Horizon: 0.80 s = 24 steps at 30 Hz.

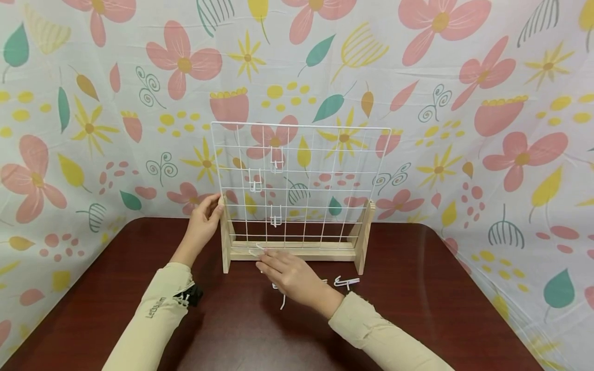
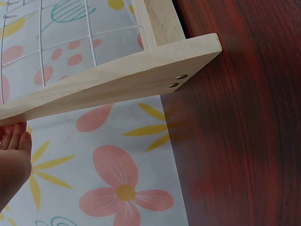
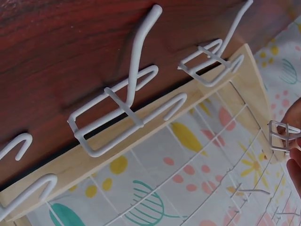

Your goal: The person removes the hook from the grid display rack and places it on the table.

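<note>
Before the wire grid (image 1: 286, 189), right hand (image 1: 290, 275) tight on a half-hidden hook (image 3: 279, 136); left hand (image 1: 207, 212) against wooden upright (image 1: 226, 234), grip unclear.

Head: forward-down, farthest, whole rack (image 1: 320, 254). Left wrist: close, along post (image 2: 108, 77). Right wrist: close, across hooks (image 3: 123, 107). Shared: rack.

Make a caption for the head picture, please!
Left hand touching the wooden stand, right hand holding a white hook near the wire grid.
</note>
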Available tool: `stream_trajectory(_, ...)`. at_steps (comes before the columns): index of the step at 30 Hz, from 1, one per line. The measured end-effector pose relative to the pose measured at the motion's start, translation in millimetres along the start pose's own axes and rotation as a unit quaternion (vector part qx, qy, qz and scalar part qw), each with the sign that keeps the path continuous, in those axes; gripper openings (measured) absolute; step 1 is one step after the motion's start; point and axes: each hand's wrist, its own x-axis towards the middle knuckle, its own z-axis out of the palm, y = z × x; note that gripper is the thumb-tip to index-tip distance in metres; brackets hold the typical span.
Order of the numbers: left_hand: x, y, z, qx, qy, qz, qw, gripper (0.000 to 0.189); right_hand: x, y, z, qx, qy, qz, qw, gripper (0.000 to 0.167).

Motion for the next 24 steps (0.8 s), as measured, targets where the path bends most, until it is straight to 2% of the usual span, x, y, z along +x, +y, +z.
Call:
stream_trajectory(5, -1.5, -3.4, 0.9, 0.008, -0.002, 0.002, 1.0, 0.04, -2.1, -4.6, 2.6, -0.005, -0.008, -0.016, 0.9998, 0.021)
stream_trajectory(13, -0.1, -6.5, -0.1, -0.005, -0.002, -0.013, 0.9999, 0.04, -2.9, -9.1, 7.4, -0.021, -0.039, -0.043, 0.9981, 0.034)
stream_trajectory(20, 11.5, -34.5, -1.7, -0.005, 0.004, -0.004, 1.0, 0.042, -0.6, -14.1, 9.4, -0.014, -0.087, -0.037, 0.9954, 0.029)
stream_trajectory(24, 12.7, -38.2, -1.0, -0.004, 0.009, 0.01, 0.9999, 0.041, 0.9, -17.5, 8.5, -0.021, -0.12, -0.04, 0.9917, 0.025)
